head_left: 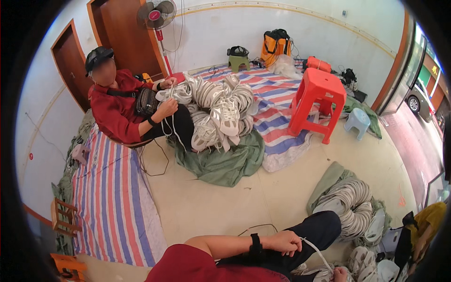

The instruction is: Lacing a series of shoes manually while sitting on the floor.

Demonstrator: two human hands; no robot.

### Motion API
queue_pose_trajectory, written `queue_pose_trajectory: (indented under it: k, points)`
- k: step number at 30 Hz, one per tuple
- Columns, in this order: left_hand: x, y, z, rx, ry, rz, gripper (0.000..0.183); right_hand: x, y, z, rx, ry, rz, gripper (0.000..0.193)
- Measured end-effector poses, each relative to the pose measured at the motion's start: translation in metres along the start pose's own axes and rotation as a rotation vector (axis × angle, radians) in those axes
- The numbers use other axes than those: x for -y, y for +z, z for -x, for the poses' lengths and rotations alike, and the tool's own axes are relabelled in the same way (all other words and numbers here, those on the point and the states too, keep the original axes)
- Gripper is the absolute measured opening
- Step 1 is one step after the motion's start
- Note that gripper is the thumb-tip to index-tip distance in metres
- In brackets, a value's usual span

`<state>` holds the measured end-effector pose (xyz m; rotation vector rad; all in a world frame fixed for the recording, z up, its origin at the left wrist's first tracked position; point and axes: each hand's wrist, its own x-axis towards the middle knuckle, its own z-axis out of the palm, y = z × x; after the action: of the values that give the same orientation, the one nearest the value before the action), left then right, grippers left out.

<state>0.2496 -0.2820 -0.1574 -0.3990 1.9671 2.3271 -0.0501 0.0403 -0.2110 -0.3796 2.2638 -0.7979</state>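
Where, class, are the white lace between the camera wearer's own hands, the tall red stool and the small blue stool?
White lace (318, 250), head view: its middle stretch.
Red stool (325, 81), head view: its seat.
Blue stool (360, 117), head view: its seat.

matt cloth lace (318, 251) running from my left hand (284, 242), smooth plastic stool (325, 81) standing beyond my grip, wrinkled matt sheet (327, 178) lying nearer it

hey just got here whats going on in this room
The person's left hand and right hand hold a white lace stretched between them, near pale shoes at the lower right. Across the floor, a seated co-worker in red holds another lace beside a large shoe heap, with green cloth spread underneath.
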Motion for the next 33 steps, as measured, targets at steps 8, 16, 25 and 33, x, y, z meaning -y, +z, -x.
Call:
queue_pose_trajectory:
  k: [8, 16, 25, 33]
  points:
    - [-0.005, -0.001, 0.002, -0.018, 0.009, -0.022, 0.024, -0.005, -0.001, -0.004, 0.000, -0.145, 0.122, 0.024]
    - [-0.004, 0.002, 0.002, -0.017, 0.000, -0.005, 0.024, 0.009, 0.003, 0.007, -0.019, -0.009, 0.048, 0.026]
    - [-0.004, 0.005, 0.002, 0.007, -0.001, 0.005, 0.026, 0.026, 0.007, 0.020, -0.033, 0.021, -0.014, 0.026]
    - [0.001, 0.006, -0.002, -0.009, 0.019, 0.060, 0.024, 0.016, 0.003, 0.018, -0.011, 0.082, -0.073, 0.023]
